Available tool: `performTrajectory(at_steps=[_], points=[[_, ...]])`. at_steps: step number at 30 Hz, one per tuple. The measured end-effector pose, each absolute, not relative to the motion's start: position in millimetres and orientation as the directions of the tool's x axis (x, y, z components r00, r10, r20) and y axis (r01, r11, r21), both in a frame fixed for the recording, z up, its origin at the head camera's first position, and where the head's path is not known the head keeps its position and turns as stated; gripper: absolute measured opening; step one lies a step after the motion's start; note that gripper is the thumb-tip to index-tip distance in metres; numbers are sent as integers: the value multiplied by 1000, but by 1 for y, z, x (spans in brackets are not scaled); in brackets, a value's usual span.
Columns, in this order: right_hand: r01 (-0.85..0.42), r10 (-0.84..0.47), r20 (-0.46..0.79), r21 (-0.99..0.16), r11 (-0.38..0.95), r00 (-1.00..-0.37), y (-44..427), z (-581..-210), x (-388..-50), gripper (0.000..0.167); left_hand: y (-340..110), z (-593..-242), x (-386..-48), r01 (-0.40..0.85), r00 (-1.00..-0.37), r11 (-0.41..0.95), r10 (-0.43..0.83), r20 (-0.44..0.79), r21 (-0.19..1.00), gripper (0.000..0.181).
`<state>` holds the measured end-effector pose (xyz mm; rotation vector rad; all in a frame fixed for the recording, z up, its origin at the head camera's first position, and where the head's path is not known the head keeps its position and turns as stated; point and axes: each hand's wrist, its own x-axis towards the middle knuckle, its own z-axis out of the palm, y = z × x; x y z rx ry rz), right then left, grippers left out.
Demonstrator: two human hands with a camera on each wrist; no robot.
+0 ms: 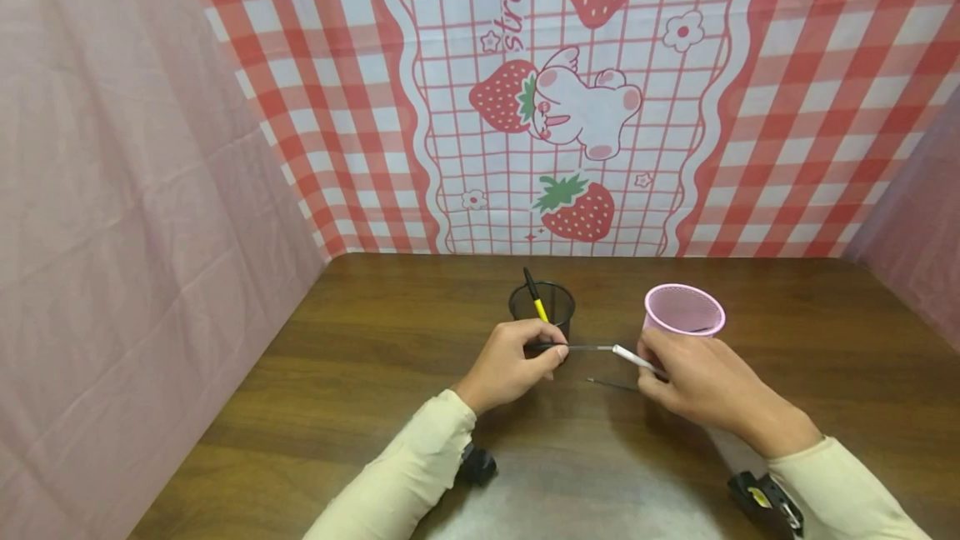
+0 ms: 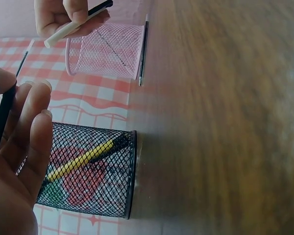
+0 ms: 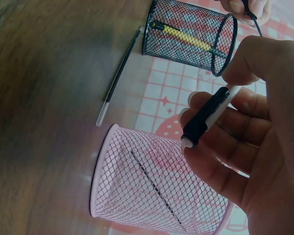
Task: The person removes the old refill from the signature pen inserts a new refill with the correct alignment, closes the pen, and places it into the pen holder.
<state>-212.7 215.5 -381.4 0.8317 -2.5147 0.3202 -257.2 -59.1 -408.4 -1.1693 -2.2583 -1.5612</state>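
Note:
My left hand (image 1: 506, 365) pinches a black pen part (image 2: 4, 115) between thumb and fingers. A thin ink refill (image 1: 592, 348) sticks out of that part toward the right. My right hand (image 1: 708, 386) holds a white pen barrel (image 1: 628, 355) with a black grip section (image 3: 204, 117). The barrel's white end faces the refill's tip; in the head view they are very close, and whether they touch I cannot tell. Another refill (image 3: 118, 81) lies on the table between the two mesh cups, partly behind my right hand in the head view.
Beyond my left hand stands a black mesh cup (image 1: 516, 311) with a yellow and black pen (image 1: 536, 297) in it. A pink mesh cup (image 1: 678, 288), just behind my right hand, contains a thin dark rod (image 3: 157, 188). A strawberry-print cloth (image 1: 360, 107) hangs behind the wooden table (image 1: 337, 373).

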Motion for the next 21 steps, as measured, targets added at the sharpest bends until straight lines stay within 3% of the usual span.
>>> performTrajectory(at_steps=[21], points=[[-627, -504, 551, -44, 778, -665, 213, -379, -212, 30, -58, -409, -258, 681, -676, 157, 510, 532, 715, 6]])
